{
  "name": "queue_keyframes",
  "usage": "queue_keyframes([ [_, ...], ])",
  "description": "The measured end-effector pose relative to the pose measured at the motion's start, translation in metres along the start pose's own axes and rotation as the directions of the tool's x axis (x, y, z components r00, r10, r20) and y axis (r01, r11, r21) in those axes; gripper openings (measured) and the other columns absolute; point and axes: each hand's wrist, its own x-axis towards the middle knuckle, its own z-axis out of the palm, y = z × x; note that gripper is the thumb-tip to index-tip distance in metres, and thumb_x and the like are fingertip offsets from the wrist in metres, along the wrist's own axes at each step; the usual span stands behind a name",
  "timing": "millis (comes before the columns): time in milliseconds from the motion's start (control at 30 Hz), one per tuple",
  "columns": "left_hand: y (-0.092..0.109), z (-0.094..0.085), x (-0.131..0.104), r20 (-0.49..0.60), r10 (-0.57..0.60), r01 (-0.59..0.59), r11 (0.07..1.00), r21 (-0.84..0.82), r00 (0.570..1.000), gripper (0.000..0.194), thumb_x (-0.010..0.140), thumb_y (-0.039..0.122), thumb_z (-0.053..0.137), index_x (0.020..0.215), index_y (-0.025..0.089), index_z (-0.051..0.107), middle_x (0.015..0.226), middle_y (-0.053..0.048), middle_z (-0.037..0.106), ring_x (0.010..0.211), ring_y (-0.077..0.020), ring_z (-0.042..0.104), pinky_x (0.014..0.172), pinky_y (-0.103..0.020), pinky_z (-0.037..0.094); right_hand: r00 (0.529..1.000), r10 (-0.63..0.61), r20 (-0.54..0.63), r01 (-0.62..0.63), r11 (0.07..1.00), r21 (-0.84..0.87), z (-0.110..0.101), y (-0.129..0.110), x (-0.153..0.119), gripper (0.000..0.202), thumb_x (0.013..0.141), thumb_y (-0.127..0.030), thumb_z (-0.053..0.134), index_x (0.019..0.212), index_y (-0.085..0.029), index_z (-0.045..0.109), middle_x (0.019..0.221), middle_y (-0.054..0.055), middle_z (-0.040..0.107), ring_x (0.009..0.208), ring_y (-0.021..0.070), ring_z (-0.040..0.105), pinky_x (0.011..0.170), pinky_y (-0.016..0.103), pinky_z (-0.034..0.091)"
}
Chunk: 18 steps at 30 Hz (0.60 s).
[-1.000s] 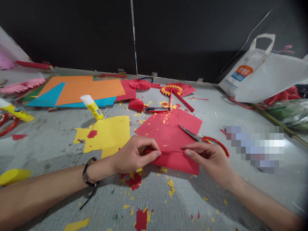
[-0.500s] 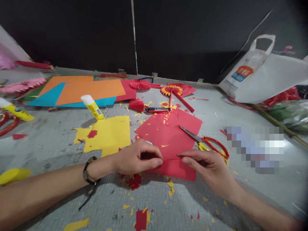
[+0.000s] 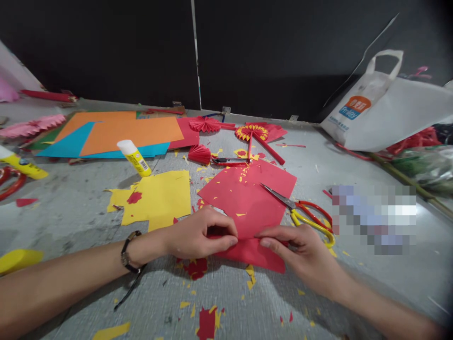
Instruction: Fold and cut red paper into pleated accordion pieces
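Note:
Between my hands is a piece of red paper, with a narrow folded strip along its far edge. My left hand pinches the left part of that edge between thumb and forefinger. My right hand pinches the same edge farther right, and the sheet's near part slants toward me. Just beyond lies a larger red sheet sprinkled with yellow scraps. Scissors with red and yellow handles lie open beside my right hand, their blades on the red sheet. Cut yellow paper lies beyond my left wrist.
A glue stick stands tilted behind the yellow paper. Orange sheets and blue ones are stacked at the back left. A box cutter and pleated red fans lie at the back. A white bag stands at the right.
My right hand has moved slightly left and nearer my left hand, and it now pinches the paper's edge. The paper's near right corner has dipped a little toward me.

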Motion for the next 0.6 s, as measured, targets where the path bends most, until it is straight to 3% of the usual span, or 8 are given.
queue_keyframes([
  [100, 0.001, 0.000, 0.000, -0.001, 0.006, -0.006, 1.000, -0.002, 1.000, 0.017, 0.097, 0.020, 0.061, 0.082, 0.015, 0.068, 0.067, 0.002, 0.062, 0.059, -0.0088, 0.051, 0.062, -0.020, 0.040, 1.000, 0.005, 0.016, -0.004, 1.000, -0.023, -0.003, 0.000, 0.000, 0.029, 0.103, -0.045, 0.060, 0.103, -0.028, 0.083, 0.080, -0.002, 0.080, 0.061, 0.0158, 0.063, 0.059, 0.030, 0.047],
  [167, 0.001, 0.000, 0.000, -0.002, 0.003, -0.003, 1.000, -0.001, 1.000, 0.018, 0.096, 0.021, 0.061, 0.081, 0.015, 0.068, 0.066, 0.002, 0.061, 0.059, -0.0086, 0.050, 0.061, -0.020, 0.039, 0.999, 0.014, 0.043, -0.013, 1.000, -0.018, -0.007, 0.001, 0.000, 0.029, 0.105, -0.043, 0.057, 0.109, -0.028, 0.082, 0.088, -0.001, 0.081, 0.068, 0.0171, 0.067, 0.062, 0.030, 0.050],
  [267, 0.001, 0.000, 0.000, -0.010, -0.015, 0.015, 1.000, 0.012, 1.000, 0.019, 0.096, 0.022, 0.060, 0.080, 0.015, 0.067, 0.067, 0.002, 0.061, 0.060, -0.0092, 0.051, 0.061, -0.020, 0.040, 0.991, -0.005, 0.133, 0.002, 1.000, 0.019, -0.020, 0.003, 0.002, 0.029, 0.106, -0.038, 0.055, 0.126, -0.031, 0.076, 0.115, 0.002, 0.081, 0.099, 0.0204, 0.074, 0.084, 0.032, 0.058],
  [367, 0.000, -0.001, 0.000, -0.022, -0.032, 0.033, 0.999, 0.019, 0.999, 0.021, 0.097, 0.024, 0.059, 0.080, 0.014, 0.067, 0.068, 0.000, 0.063, 0.061, -0.0101, 0.052, 0.061, -0.021, 0.040, 0.963, -0.063, 0.263, 0.037, 0.994, 0.103, -0.032, 0.005, 0.004, 0.039, 0.109, -0.029, 0.049, 0.145, -0.034, 0.061, 0.140, 0.003, 0.071, 0.130, 0.0215, 0.065, 0.105, 0.037, 0.055],
  [433, 0.000, -0.001, -0.001, -0.033, -0.046, 0.046, 0.999, 0.006, 0.998, 0.021, 0.097, 0.025, 0.058, 0.081, 0.014, 0.067, 0.070, 0.000, 0.064, 0.062, -0.0104, 0.052, 0.062, -0.021, 0.040, 0.947, -0.130, 0.295, 0.091, 0.985, 0.144, -0.035, 0.006, 0.005, 0.048, 0.109, -0.021, 0.042, 0.155, -0.035, 0.049, 0.149, 0.006, 0.064, 0.140, 0.0220, 0.058, 0.112, 0.043, 0.051],
  [467, 0.001, -0.001, -0.001, -0.043, -0.056, 0.056, 0.998, -0.010, 0.998, 0.021, 0.097, 0.025, 0.058, 0.081, 0.014, 0.067, 0.070, 0.000, 0.063, 0.062, -0.0103, 0.052, 0.061, -0.021, 0.040, 0.953, -0.171, 0.251, 0.144, 0.982, 0.124, -0.035, 0.006, 0.004, 0.051, 0.109, -0.018, 0.040, 0.157, -0.034, 0.046, 0.151, 0.008, 0.062, 0.141, 0.0227, 0.056, 0.113, 0.045, 0.050],
  [533, 0.001, 0.000, -0.002, -0.096, -0.091, 0.086, 0.994, -0.061, 0.991, 0.021, 0.097, 0.026, 0.058, 0.081, 0.015, 0.066, 0.068, 0.002, 0.060, 0.060, -0.0095, 0.049, 0.058, -0.020, 0.039, 0.961, -0.275, 0.014, 0.275, 0.961, -0.027, -0.031, 0.008, 0.003, 0.049, 0.106, -0.015, 0.045, 0.152, -0.031, 0.050, 0.146, 0.011, 0.063, 0.137, 0.0248, 0.059, 0.110, 0.047, 0.052],
  [600, 0.001, 0.000, -0.002, -0.199, -0.142, 0.118, 0.985, -0.125, 0.970, 0.023, 0.099, 0.029, 0.058, 0.081, 0.015, 0.062, 0.065, 0.004, 0.053, 0.057, -0.0084, 0.043, 0.053, -0.019, 0.034, 0.870, -0.410, -0.275, 0.352, 0.906, -0.235, -0.026, 0.009, 0.000, 0.036, 0.102, -0.012, 0.055, 0.134, -0.027, 0.062, 0.126, 0.011, 0.070, 0.118, 0.0235, 0.068, 0.099, 0.041, 0.057],
])
